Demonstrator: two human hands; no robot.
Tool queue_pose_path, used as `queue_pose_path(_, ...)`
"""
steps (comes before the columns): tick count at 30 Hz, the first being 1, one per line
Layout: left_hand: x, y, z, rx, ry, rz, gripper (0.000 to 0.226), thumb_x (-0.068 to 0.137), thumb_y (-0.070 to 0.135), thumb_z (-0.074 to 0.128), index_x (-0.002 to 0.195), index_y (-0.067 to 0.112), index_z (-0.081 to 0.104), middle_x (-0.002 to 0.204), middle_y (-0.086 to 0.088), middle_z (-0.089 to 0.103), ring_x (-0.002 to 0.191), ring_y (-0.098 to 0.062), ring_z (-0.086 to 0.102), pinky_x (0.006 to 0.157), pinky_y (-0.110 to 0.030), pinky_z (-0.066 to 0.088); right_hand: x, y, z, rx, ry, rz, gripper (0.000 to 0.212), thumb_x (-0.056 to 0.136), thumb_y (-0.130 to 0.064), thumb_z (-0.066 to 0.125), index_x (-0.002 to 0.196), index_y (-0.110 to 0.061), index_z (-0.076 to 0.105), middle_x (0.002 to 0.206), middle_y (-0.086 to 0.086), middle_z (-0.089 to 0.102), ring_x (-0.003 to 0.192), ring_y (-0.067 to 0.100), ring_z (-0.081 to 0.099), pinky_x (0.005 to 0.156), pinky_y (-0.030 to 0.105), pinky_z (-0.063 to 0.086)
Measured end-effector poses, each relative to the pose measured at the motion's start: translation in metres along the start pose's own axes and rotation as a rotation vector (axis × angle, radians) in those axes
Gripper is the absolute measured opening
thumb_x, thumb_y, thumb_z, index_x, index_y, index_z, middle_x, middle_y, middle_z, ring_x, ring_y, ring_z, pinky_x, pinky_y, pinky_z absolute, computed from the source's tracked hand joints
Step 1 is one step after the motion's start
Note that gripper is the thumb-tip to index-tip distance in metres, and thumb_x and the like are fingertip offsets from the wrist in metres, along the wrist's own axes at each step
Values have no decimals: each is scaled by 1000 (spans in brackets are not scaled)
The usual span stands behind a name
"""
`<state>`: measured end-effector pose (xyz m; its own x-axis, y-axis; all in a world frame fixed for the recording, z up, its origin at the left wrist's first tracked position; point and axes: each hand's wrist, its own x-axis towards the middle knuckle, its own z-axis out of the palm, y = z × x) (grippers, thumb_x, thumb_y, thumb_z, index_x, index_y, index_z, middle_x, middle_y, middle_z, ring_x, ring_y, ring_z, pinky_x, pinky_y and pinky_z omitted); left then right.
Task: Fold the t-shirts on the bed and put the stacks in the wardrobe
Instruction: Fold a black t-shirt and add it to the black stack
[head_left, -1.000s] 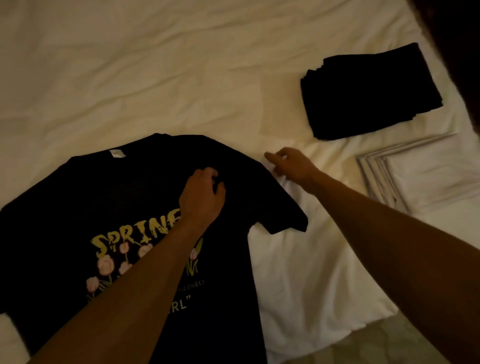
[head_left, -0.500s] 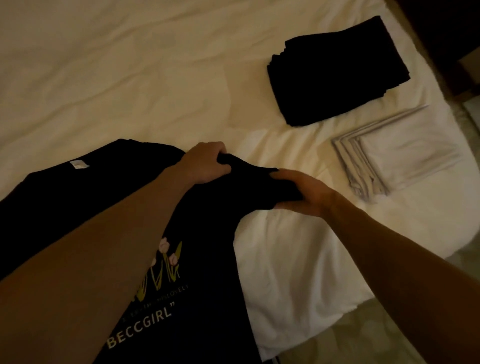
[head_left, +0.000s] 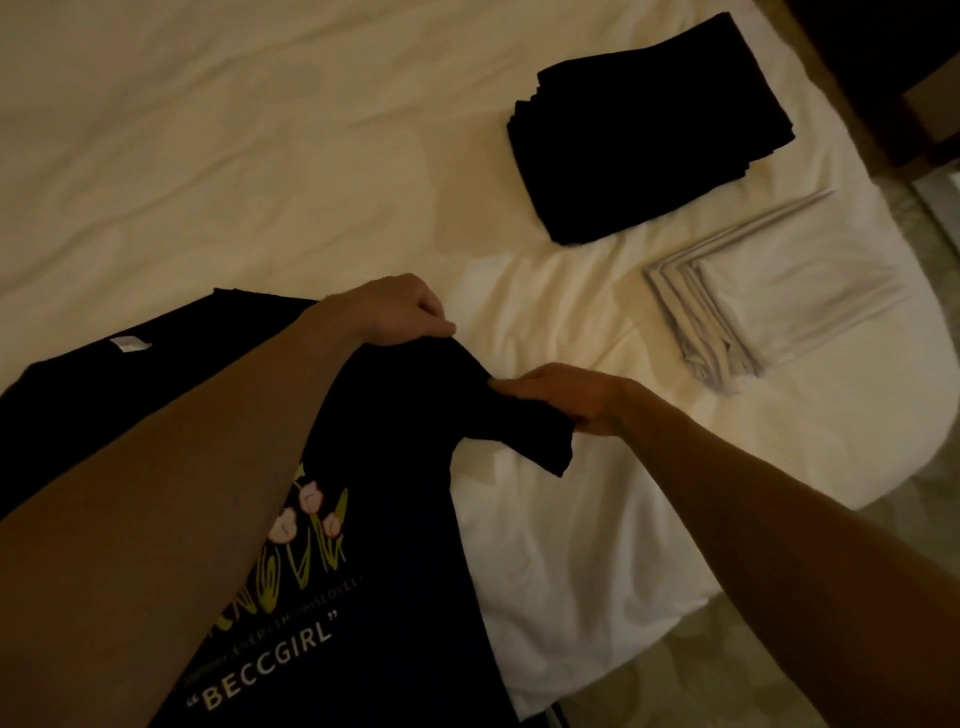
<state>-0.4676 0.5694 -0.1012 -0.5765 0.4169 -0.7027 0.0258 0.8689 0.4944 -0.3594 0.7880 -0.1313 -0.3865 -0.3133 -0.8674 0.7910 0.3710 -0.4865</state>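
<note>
A black t-shirt (head_left: 395, 519) with a yellow flower print and the word "BECCGIRL" lies face up across the lower left of the white bed (head_left: 260, 156). My left hand (head_left: 400, 312) pinches the shirt at its right shoulder. My right hand (head_left: 566, 397) grips the right sleeve, which is pulled out toward the right. A white neck label (head_left: 130, 344) shows at the collar. A stack of folded black t-shirts (head_left: 649, 135) sits at the upper right, with a stack of folded white t-shirts (head_left: 769, 291) just below it.
The bed's rounded corner (head_left: 909, 415) lies at the right. Beyond it is patterned floor (head_left: 727, 675), and dark furniture (head_left: 883, 62) stands at the top right. Bare sheet stretches across the upper left.
Both hands have taken hold of the right shoulder and sleeve of the black t-shirt and drawn the sleeve out to the right. The camera view has shifted down and right.
</note>
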Motion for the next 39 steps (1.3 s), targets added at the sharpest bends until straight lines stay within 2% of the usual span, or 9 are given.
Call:
queue_pose_path(3, -3, -1, -7, -52, 47, 66, 25, 98, 38, 56, 95, 19, 71, 100, 2, 67, 95, -17, 60, 81, -30, 44, 0, -3, 2, 95, 52, -69, 48, 85, -40, 73, 112, 0, 68, 109, 18, 70, 99, 32, 67, 94, 37, 51)
queue_pose_path(5, -4, -3, -10, -85, 106, 86, 22, 99, 38, 54, 96, 22, 69, 101, 4, 65, 94, -15, 60, 79, -28, 41, -3, -9, -2, 326, 164, -167, 27, 93, -23, 65, 112, -3, 66, 108, 15, 72, 97, 26, 71, 84, 32, 57)
queue_pose_path(11, -1, -6, -1, -288, 361, 84, 17, 97, 39, 56, 100, 27, 67, 100, 10, 65, 90, -9, 61, 69, -22, 41, -9, -24, -17, 670, 440, -406, 28, 94, -4, 58, 121, -2, 61, 114, 18, 69, 104, 30, 68, 86, 36, 58)
queue_pose_path(15, 6, -9, 4, -157, 218, 10, 41, 91, 57, 59, 116, 25, 65, 111, 5, 63, 98, -16, 61, 81, -29, 48, -5, -31, -20, 670, 669, -500, 36, 95, -1, 55, 130, -8, 53, 115, 8, 67, 100, 19, 67, 83, 30, 58)
queue_pose_path(20, 20, -5, 11, -24, 172, 13, 29, 95, 37, 61, 117, 18, 62, 118, -6, 62, 100, -25, 58, 84, -35, 48, 5, -15, -6, 327, 809, -297, 62, 89, -32, 70, 140, -15, 41, 120, 0, 55, 97, 8, 58, 72, 15, 47)
queue_pose_path(26, 31, 7, 18, -209, 346, 143, 8, 98, 22, 55, 106, 23, 58, 105, 0, 62, 90, -18, 58, 66, -24, 42, 8, -5, 8, 417, 543, -156, 29, 91, -18, 69, 113, 1, 64, 96, 12, 71, 82, 22, 71, 74, 31, 60)
queue_pose_path(32, 28, -11, 13, 45, 555, 216, 26, 99, 44, 51, 113, 23, 59, 104, 1, 65, 94, -26, 61, 83, -41, 49, 5, 2, 3, 287, 775, -328, 26, 97, -25, 60, 118, -10, 57, 104, 4, 68, 91, 19, 69, 72, 27, 57)
queue_pose_path(36, 6, -61, 6, 35, 737, 19, 39, 99, 46, 49, 128, 21, 55, 124, -6, 60, 115, -32, 52, 94, -43, 38, 5, 16, -5, -96, 939, -100, 37, 96, -32, 59, 123, -10, 48, 114, 13, 62, 99, 28, 62, 84, 42, 53)
queue_pose_path(39, -36, -120, 1, 42, 943, -123, 36, 100, 33, 51, 130, 14, 55, 127, -14, 58, 117, -39, 49, 96, -47, 38, 7, 0, 9, -430, 1188, -182, 43, 94, -35, 58, 126, -7, 49, 123, 17, 54, 111, 34, 52, 92, 44, 43)
